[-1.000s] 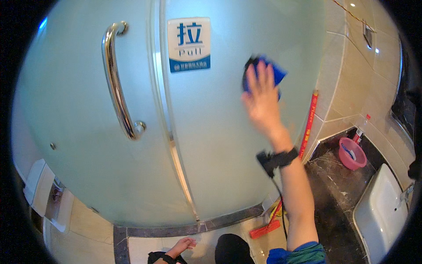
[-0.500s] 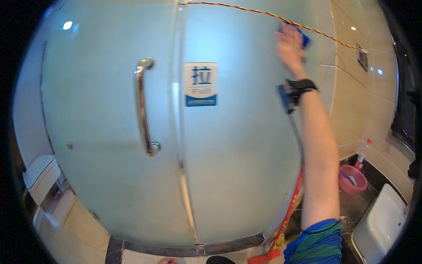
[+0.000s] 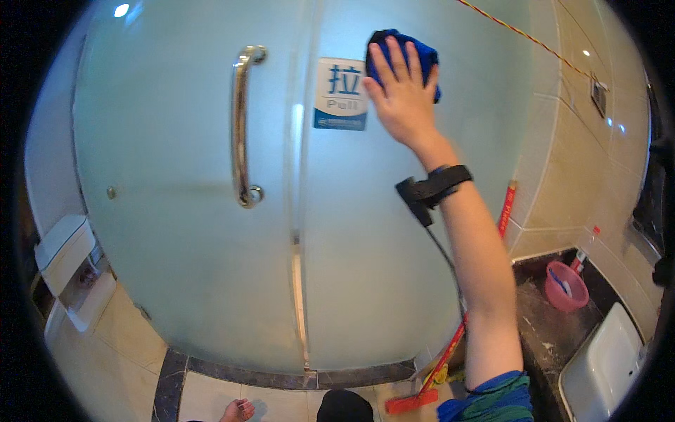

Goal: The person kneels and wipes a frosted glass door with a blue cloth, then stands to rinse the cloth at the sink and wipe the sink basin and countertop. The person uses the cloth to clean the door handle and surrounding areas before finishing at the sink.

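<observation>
We face a frosted glass panel [image 3: 387, 267] that spreads behind our right hand [image 3: 406, 105], and we judge a wiping stroke across it to be in hand; the next move seems to call for flat, even pressure over the bare glass to the right of and below that hand. The dark surface [image 3: 545, 330] lies below and to the right of it, with a white basin [image 3: 601, 373] farther toward our lower right. A long red floor tool [image 3: 441, 360] leans past our forearm, partly hidden by it, so a low sweep could knock it. Left of the right hand, well apart, stands a metal door handle [image 3: 240, 126]. Our hands are far from each other: the right is spread flat, pressing rather than gripping, while the left hand [image 3: 239, 410] hangs low, loosely curled, with nothing visible in it. A pink bowl [image 3: 568, 301] sits down to the right. A blue cloth [image 3: 425, 55] lies between our right palm and the glass. The sign [image 3: 340, 95] is just beside our thumb; we cannot tell if they touch. Its edge could catch a leftward stroke. The thinnest thing, a twisted cord [image 3: 524, 33], crosses above and to the right.
</observation>
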{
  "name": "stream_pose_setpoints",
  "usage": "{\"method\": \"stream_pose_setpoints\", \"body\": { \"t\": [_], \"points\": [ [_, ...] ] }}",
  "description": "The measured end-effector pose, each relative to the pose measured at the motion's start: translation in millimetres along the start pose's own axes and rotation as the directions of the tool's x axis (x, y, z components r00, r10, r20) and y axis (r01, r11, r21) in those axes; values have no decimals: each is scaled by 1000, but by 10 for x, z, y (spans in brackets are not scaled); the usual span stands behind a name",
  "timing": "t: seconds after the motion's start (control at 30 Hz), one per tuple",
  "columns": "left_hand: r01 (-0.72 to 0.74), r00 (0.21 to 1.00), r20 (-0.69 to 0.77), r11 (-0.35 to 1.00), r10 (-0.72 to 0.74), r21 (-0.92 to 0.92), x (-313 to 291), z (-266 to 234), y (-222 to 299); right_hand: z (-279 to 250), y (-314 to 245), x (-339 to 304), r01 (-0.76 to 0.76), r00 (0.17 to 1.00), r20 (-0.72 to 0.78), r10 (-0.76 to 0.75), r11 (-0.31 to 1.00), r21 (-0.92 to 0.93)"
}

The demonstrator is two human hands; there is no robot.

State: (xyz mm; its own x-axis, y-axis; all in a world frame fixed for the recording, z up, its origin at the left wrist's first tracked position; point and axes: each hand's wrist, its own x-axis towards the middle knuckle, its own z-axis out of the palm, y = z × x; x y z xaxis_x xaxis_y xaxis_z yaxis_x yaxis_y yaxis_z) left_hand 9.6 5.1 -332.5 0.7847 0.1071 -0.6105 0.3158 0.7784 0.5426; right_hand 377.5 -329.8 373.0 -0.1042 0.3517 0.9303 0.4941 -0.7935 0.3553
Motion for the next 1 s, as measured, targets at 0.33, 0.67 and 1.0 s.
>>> {"method": "stream_pose_setpoints", "body": {
  "t": [0.33, 0.67, 1.0],
  "points": [
    [-75, 996, -52, 995, 79, 69, 49, -73, -239, 20, 64, -1499, -95, 991, 97, 95, 995, -12],
    [23, 1000, 2, 999, -24, 40, 224, 11, -569, -217, 1135, -1302, -317, 946, -62, 317, 948, 17],
    [-33, 999, -28, 983, 28, -181, 123, 206, -106, -329, 1124, -2042, -345, 937, 62, 344, 938, 9]
  ]
}}
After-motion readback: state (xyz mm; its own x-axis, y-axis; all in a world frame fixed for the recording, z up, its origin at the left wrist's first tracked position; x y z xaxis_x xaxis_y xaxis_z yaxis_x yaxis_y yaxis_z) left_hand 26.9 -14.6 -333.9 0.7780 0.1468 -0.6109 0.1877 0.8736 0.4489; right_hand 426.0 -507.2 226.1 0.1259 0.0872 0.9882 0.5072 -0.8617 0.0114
